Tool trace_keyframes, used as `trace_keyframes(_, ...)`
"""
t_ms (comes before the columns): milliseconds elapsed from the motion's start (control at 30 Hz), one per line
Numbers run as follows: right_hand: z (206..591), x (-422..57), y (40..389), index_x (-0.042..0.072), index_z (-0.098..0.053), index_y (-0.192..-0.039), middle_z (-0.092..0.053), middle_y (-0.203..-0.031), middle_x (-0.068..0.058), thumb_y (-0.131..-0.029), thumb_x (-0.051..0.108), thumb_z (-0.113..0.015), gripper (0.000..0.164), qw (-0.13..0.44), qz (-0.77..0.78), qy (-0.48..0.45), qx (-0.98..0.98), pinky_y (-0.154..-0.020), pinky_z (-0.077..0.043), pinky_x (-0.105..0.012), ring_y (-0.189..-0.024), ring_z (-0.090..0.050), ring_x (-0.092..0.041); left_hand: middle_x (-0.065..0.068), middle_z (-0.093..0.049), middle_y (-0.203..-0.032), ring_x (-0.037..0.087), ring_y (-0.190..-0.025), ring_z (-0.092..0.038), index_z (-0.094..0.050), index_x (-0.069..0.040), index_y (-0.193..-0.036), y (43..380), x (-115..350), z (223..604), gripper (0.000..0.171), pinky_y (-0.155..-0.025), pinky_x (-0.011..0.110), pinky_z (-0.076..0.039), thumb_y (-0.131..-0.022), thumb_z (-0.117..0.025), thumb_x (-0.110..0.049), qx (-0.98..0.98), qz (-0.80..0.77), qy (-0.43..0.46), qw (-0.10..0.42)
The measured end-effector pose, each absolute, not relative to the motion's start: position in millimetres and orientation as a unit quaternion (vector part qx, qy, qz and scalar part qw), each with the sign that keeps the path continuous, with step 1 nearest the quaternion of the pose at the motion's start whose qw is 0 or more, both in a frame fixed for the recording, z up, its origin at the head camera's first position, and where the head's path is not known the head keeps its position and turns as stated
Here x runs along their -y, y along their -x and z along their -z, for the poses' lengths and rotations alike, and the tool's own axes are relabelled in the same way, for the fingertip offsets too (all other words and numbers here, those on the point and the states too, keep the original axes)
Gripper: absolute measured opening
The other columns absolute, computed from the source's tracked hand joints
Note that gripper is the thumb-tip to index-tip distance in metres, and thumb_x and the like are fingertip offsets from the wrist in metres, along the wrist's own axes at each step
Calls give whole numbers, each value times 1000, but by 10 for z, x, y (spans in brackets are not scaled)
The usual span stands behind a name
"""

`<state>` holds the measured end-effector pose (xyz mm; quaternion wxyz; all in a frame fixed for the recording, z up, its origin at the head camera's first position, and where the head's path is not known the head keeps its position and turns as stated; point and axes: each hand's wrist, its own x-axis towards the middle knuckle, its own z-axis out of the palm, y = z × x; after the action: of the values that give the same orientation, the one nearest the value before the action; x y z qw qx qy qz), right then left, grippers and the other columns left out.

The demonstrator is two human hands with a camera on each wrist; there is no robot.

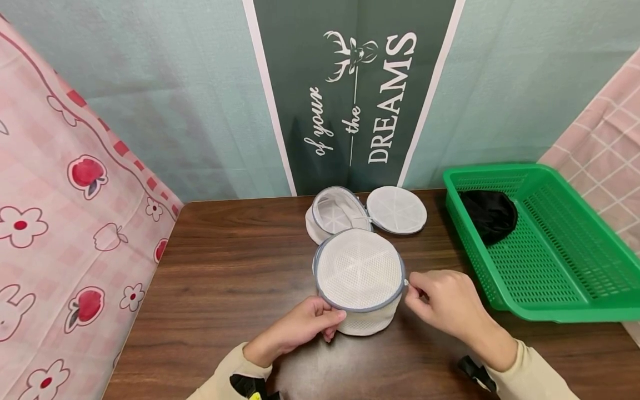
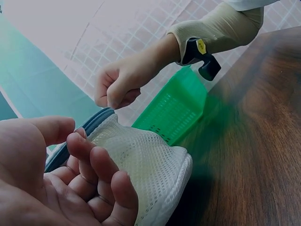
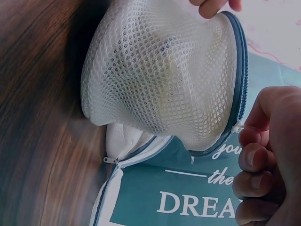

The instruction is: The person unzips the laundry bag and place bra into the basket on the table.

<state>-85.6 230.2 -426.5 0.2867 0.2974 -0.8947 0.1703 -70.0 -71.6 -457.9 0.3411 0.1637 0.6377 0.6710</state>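
A round white mesh laundry bag [image 1: 359, 269] with a blue-grey zipper round its top stands on the wooden table, its lid lying over the opening. My left hand [image 1: 302, 325] pinches the near-left rim between thumb and fingers. At the right side of the rim, my right hand [image 1: 447, 300] pinches the small white zipper pull [image 3: 237, 127] between thumb and index finger. Through the mesh in the right wrist view, something pale and a darker patch show faintly inside. Behind it sits a second mesh laundry bag [image 1: 320, 225], unzipped, its round lid [image 1: 397, 210] folded out to the right.
A green plastic basket [image 1: 475, 266] stands on the right, with a black cloth item [image 1: 492, 216] in its left part. Curtains hang behind the table [image 1: 225, 266] and along both sides. The second bag touches or overlaps the first bag's back edge in the head view.
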Motion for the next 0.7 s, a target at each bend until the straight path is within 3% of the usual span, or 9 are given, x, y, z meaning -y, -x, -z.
trace_keyframes(500,4230,-2208,767,25,-38,-60,-24,-58,18,-75,17,-53,23,255,-210,-340,881,-48,-17,-15,-53,-22,2,-3,-50,-64,6,-61,-51,-46,20,-80,715,705,4585,47,-63,19,-47,-106,-52,-18,-630,-673,-172,348)
trace_keyframes(700,4235,-2145,753,25,-38,-62,-27,-59,18,-73,14,-54,22,255,-235,-398,849,-49,-18,-13,-55,-21,1,-4,-52,-65,5,-61,-51,-50,23,-88,713,689,4562,45,-63,18,-47,-106,-51,-18,-625,-674,-173,354)
